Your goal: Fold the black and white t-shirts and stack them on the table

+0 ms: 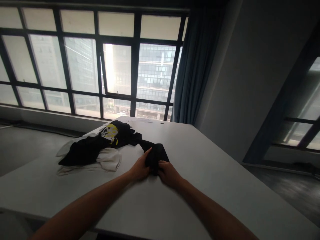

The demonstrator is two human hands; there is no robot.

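In front of me on the white table (200, 160) lies a folded black garment (160, 151), its exact kind not clear in the dim light. My left hand (140, 168) grips its left near edge, thumb stretched over the top. On the right near edge, my right hand (170, 173) has its fingers curled around the dark fabric. The garment's far left end reaches toward a heap of clothes, where a black T-shirt (86, 150) with a yellow and white print lies over white clothing (108, 159).
Large dark-framed windows (117, 70) run behind the table, one pane tilted ajar. A blue curtain (191, 66) hangs at their right end, beside a grey wall (230, 83). Flat papers (140, 120) rest at the table's far edge.
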